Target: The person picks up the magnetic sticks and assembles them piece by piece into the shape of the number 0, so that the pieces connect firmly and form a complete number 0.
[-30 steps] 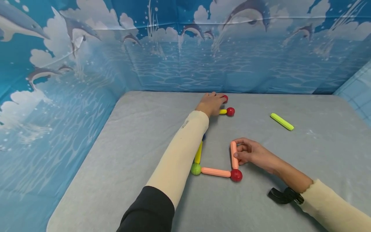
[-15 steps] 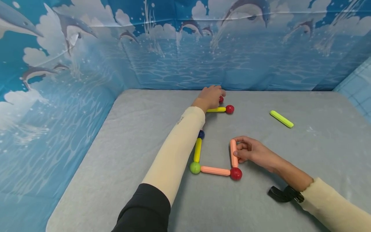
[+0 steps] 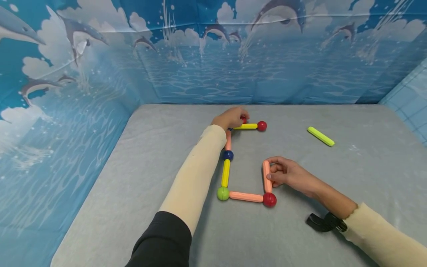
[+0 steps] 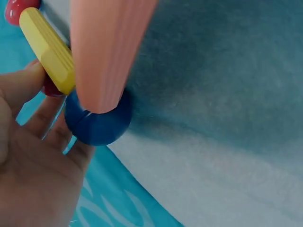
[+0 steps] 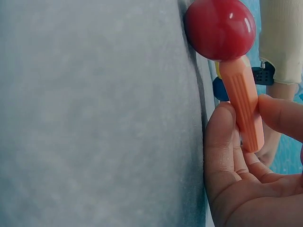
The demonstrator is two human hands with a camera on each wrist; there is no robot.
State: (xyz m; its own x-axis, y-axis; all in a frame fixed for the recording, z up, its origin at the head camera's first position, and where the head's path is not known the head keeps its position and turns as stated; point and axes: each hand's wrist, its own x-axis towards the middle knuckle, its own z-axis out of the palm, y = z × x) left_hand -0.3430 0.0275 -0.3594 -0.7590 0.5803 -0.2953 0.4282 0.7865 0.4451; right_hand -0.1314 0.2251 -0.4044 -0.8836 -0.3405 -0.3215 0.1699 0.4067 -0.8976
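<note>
At the far side of the table, my left hand (image 3: 230, 118) holds a red ball (image 3: 244, 119) between thumb and fingers. That ball sits just behind a yellow rod (image 3: 247, 126), close to a blue ball (image 4: 97, 118); whether they touch is unclear. Another red ball (image 3: 261, 126) caps the yellow rod. From the blue corner a chain of magnetic rods and balls runs toward me: salmon rod (image 3: 228, 141), blue ball (image 3: 228, 155), yellow rod (image 3: 225, 173), green ball (image 3: 223, 193), salmon rod (image 3: 247, 196), large red ball (image 3: 269, 199). My right hand (image 3: 288, 172) pinches a salmon rod (image 3: 267, 176) joined to that red ball.
A loose yellow-green rod (image 3: 321, 136) lies on the grey table cover (image 3: 363, 170) at the right. A blue dolphin-print curtain (image 3: 213, 70) stands along the back and left edges. A black strap (image 3: 325, 222) hangs at my right wrist.
My left hand has moved left along the yellow rod with the red ball, toward the far blue corner. More of the chain shows beside the left sleeve. My right hand keeps its pinch.
</note>
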